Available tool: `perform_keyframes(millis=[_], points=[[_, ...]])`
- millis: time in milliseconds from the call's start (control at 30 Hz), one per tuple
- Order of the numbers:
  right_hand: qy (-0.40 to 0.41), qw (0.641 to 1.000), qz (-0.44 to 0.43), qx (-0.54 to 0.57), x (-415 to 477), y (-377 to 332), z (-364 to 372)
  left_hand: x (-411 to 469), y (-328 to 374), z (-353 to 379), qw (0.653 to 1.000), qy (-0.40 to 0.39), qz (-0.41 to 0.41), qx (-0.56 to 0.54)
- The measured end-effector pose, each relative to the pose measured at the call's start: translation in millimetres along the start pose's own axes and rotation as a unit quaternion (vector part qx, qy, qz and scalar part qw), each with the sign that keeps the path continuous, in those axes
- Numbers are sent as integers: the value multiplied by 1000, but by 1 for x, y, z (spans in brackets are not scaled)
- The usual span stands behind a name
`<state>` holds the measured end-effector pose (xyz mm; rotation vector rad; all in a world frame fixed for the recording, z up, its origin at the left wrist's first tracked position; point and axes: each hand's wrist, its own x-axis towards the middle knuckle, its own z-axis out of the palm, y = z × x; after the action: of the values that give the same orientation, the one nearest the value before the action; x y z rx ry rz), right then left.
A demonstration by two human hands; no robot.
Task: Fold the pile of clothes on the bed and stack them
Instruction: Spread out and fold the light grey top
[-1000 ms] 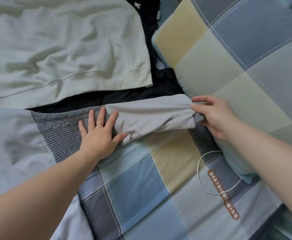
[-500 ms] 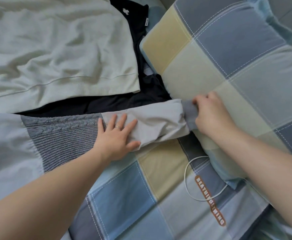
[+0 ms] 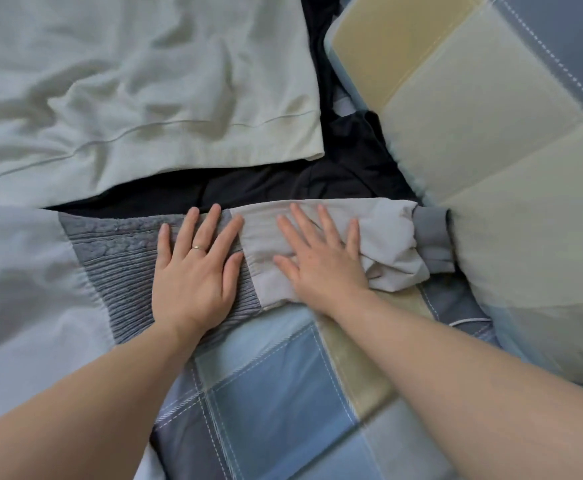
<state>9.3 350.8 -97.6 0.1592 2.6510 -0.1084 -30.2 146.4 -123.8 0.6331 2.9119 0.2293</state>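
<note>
Since the earlier frame our right hand (image 3: 321, 261) has let go of the dark grey cuff (image 3: 433, 237), which it was pinching near the pillow (image 3: 491, 133), and has come back toward the middle of the frame. It now lies flat, with straight and spread fingers, on the light grey sleeve (image 3: 387, 226); it grips nothing. Our left hand (image 3: 196, 275) has stayed almost in its place. It is also open, palm down, and presses on the grey ribbed knit panel (image 3: 110, 268) just left of the seam where the sleeve begins. A thin ring (image 3: 198, 248) shows on one finger. The two hands are just beside each other but do not touch. The sleeve runs across the centre of the frame toward the right, bunched before the cuff, and the cuff touches the edge of the pillow. The pale body of the jacket (image 3: 13, 278) fills the left side. Above it, in the upper left, lies a crumpled pale green sweatshirt (image 3: 144, 81), and a black garment (image 3: 317, 181) shows between it and the sleeve. Under our forearms, in the lower half, we see the checked bed cover (image 3: 266, 393), and a small piece of white cord (image 3: 470, 320) lies at the right.
</note>
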Motion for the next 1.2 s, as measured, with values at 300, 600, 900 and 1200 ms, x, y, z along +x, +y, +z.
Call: perform_keyframes(millis=[300, 600, 900, 1200], points=[[97, 994, 24, -47, 7, 92, 21, 8, -1, 4, 1000, -3, -3, 23], [-85, 994, 62, -6, 14, 91, -14, 14, 11, -7, 996, -80, -24, -23], [1, 998, 10, 58, -39, -97, -32, -108, -87, -51, 997, 26, -58, -48], [-2, 982, -181, 49, -78, -360, 16, -290, -299, -72, 987, 19, -161, -9]])
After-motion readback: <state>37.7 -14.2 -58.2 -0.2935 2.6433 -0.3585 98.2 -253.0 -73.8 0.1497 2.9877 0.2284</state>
